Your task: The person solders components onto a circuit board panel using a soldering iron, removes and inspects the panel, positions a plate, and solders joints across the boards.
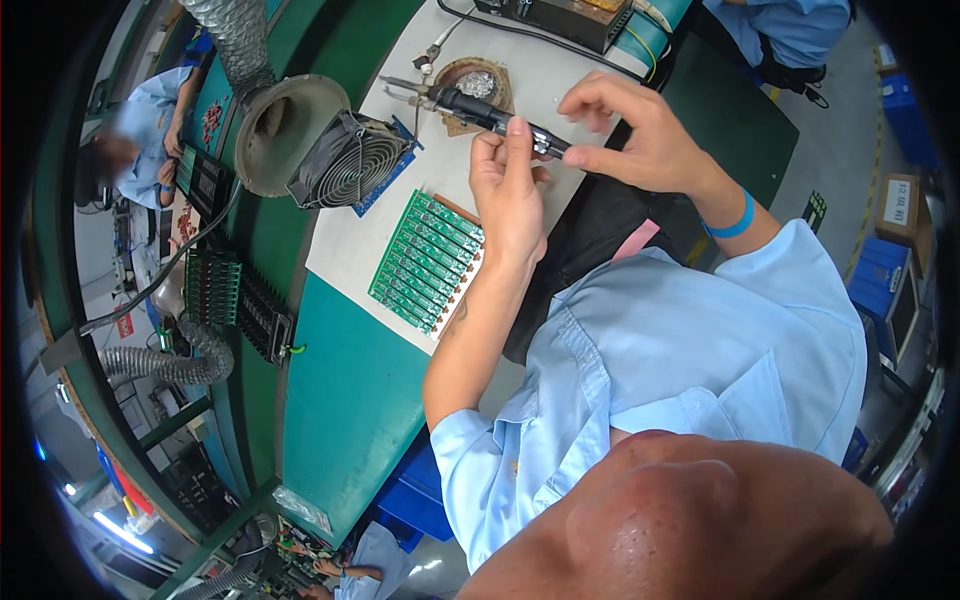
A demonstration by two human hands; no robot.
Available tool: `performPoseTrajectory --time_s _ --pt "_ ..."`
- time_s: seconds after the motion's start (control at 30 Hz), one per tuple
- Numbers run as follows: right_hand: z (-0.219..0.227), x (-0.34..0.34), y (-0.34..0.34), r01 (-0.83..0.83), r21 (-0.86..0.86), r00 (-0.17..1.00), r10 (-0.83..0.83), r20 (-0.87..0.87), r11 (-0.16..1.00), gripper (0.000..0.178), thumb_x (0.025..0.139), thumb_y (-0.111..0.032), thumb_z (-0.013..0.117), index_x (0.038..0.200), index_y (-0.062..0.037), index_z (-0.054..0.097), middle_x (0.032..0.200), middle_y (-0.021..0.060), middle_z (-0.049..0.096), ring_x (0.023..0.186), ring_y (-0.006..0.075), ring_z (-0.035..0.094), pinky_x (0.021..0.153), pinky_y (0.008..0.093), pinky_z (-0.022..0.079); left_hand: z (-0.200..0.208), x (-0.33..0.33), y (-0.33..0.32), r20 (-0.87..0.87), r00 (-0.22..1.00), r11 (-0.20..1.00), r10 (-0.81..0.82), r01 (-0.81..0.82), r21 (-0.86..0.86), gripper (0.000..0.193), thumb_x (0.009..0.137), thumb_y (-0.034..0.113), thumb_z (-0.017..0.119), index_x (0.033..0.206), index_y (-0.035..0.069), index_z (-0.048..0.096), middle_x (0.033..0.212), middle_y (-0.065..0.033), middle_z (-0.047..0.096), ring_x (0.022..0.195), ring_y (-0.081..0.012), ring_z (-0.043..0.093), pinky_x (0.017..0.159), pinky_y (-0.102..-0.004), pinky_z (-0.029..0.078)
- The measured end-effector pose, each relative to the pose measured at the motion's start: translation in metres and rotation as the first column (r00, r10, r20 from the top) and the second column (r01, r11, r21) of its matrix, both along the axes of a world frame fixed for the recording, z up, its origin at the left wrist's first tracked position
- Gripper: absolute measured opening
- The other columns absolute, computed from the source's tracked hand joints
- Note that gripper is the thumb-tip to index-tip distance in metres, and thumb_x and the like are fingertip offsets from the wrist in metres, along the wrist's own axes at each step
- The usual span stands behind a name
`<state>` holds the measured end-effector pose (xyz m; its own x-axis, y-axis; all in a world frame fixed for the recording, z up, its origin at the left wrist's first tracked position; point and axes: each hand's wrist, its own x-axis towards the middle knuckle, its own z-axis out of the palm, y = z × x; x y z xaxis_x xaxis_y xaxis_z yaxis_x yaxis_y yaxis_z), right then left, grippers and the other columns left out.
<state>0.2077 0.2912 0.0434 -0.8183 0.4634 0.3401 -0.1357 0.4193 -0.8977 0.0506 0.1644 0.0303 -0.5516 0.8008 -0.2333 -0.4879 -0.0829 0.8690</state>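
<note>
- A teal bench top (350,385) is pictured, partly covered by a white sheet (338,240); on the sheet, a panel of green circuit boards (420,262) is laid flat.
- Above the panel and to its left, a black fan with a round wire guard (356,170) is stood near the sheet's edge.
- Directly above the panel, a brown block (458,126) is set down, its round hollow filled with crumpled silvery material (478,84).
- Farther above the panel, a black box (565,22) is seen, with a dark cable (522,32) trailed beside it.
- Well below the panel and to its left, a flat, clear-looking packet (302,508) is left on bare teal.
</note>
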Motion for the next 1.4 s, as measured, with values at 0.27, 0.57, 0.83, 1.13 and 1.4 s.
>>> performPoseTrajectory --time_s 0.27,0.57,0.83,1.13,1.4 --pt "-0.019 0.009 -0.035 -0.535 -0.268 0.806 0.58 0.123 0.801 0.029 0.097 -0.015 0.081 0.121 0.0002 0.075 0.087 0.0072 0.075 0.059 0.0135 0.06 0.053 0.0245 0.047 0.015 -0.014 0.008 0.098 0.995 0.995 0.023 -0.032 0.097 0.026 0.111 0.029 0.07 0.111 0.007 0.056 0.093 -0.0044 0.065 0.082 -0.0109 0.063 0.071 -0.0242 0.048" --pt "0.008 0.018 0.004 -0.431 -0.347 0.896 0.44 -0.057 0.833 0.023 0.106 -0.019 0.07 0.117 0.0011 0.077 0.082 0.003 0.075 0.053 0.0085 0.051 0.05 0.0242 0.041 0.005 -0.011 -0.004 0.072 0.997 0.998 0.005 -0.009 0.055 0.026 0.111 0.029 0.069 0.112 0.008 0.055 0.095 -0.0055 0.068 0.079 -0.0117 0.064 0.071 -0.0242 0.048" --pt "0.012 -0.083 0.166 0.307 0.558 0.89 -0.44 0.117 0.771 0.011 0.099 -0.01 0.073 0.103 -0.0041 0.081 0.083 0.006 0.076 0.061 0.0167 0.059 0.056 0.0313 0.051 -0.01 -0.004 -0.011 0.044 0.996 0.997 -0.078 0.077 0.026 0.026 0.112 0.031 0.067 0.113 0.007 0.056 0.103 -0.0088 0.071 0.08 -0.0123 0.063 0.071 -0.0258 0.049" --pt "0.017 -0.142 0.193 0.227 0.56 0.927 -0.352 0.125 0.797 0.029 0.092 -0.022 0.067 0.082 0.0042 0.074 0.074 0.0202 0.072 0.062 0.0391 0.063 0.066 0.047 0.055 -0.007 -0.011 0.001 -0.016 0.996 0.99 -0.088 0.086 -0.112 0.028 0.113 0.034 0.064 0.116 0.007 0.057 0.11 -0.0109 0.072 0.081 -0.0128 0.063 0.068 -0.0271 0.049" --pt "0.034 -0.136 0.176 0.269 0.594 0.883 -0.441 0.162 0.758 0.033 0.09 -0.023 0.067 0.075 0.0058 0.07 0.066 0.0188 0.066 0.057 0.0363 0.058 0.064 0.0459 0.054 -0.013 -0.019 0.015 -0.037 0.995 0.978 -0.089 0.081 -0.193 0.028 0.114 0.035 0.063 0.116 0.007 0.057 0.111 -0.0105 0.073 0.077 -0.0106 0.062 0.061 -0.0252 0.046"
